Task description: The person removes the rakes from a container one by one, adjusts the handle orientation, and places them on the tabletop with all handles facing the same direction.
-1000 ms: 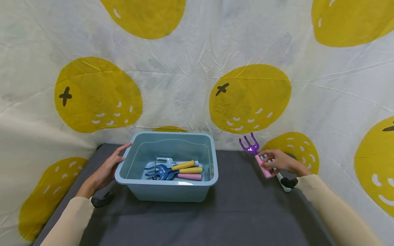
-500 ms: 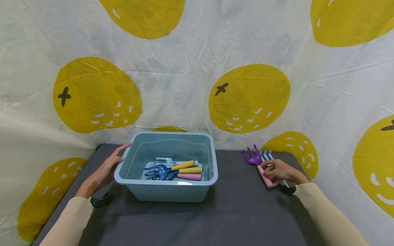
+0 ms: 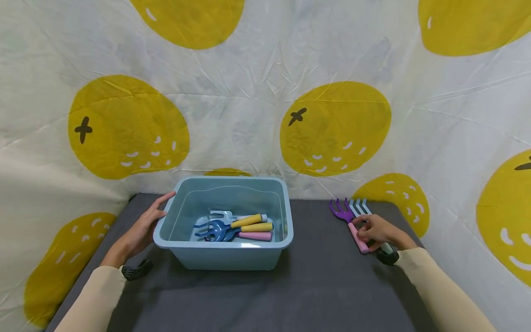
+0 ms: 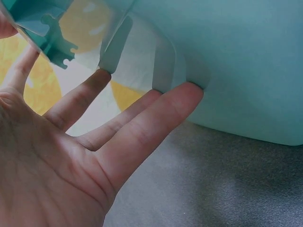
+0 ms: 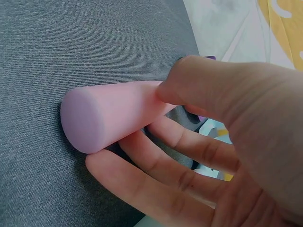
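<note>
A purple fork rake [image 3: 341, 211] with a pink handle [image 3: 359, 237] lies on the grey table at the right. My right hand [image 3: 375, 229] pinches that handle; in the right wrist view my thumb sits on the pink handle [image 5: 104, 118] and the fingers of the right hand [image 5: 137, 130] lie under and beside it. A pale blue rake [image 3: 359, 206] lies just right of the purple one, partly under the hand. My left hand [image 3: 143, 226] rests flat against the left wall of a light blue bin [image 3: 228, 259]. Its straight fingers [image 4: 156, 113] touch the bin wall [image 4: 246, 71].
Inside the bin lie a blue rake [image 3: 213, 230], two yellow-handled tools [image 3: 249, 222] and a pink-handled one [image 3: 255, 236]. A white cloth with yellow fruit prints [image 3: 336, 124] hangs close behind and on both sides. Grey tabletop [image 3: 315, 286] spreads in front.
My right hand has brought the purple rake down from a raised tilt to lie flat on the table beside the pale blue rake. The left hand has stayed on the bin.
</note>
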A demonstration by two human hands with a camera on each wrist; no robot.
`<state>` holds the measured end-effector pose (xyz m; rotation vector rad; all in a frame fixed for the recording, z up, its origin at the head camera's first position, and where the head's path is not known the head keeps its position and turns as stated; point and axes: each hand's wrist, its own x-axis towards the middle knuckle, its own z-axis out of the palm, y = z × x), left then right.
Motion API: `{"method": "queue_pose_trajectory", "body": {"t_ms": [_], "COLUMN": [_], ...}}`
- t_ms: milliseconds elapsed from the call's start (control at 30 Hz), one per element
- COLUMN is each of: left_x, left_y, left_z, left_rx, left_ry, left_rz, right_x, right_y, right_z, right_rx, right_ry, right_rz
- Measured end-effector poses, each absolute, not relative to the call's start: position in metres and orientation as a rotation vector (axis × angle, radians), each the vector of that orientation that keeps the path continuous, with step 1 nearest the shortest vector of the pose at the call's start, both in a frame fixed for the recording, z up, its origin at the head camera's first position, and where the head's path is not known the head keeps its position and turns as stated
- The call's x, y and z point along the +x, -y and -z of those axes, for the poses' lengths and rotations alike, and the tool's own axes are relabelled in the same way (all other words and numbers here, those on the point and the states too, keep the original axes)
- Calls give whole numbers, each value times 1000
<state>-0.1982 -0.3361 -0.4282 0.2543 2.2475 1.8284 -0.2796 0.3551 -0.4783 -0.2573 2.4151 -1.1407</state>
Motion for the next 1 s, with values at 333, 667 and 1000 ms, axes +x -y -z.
{"method": "queue_pose_trajectory", "body": {"t_ms": [333, 667, 1000], "left_x": [-198, -199, -197], "left_y": [336, 334, 334], "left_z": [428, 430, 431], "left_rx": [252, 247, 267], "left_ry": [-2248, -2251, -2240], "left_rz": [-1834, -1846, -1863], "right_x": [-278, -282, -302], "right_y": [-355, -356, -332], "right_z": [476, 454, 380], "right_rx": [-272, -244, -438], "right_ry": [-2425, -2380, -2377], "right_rz": [1120, 976, 727]}}
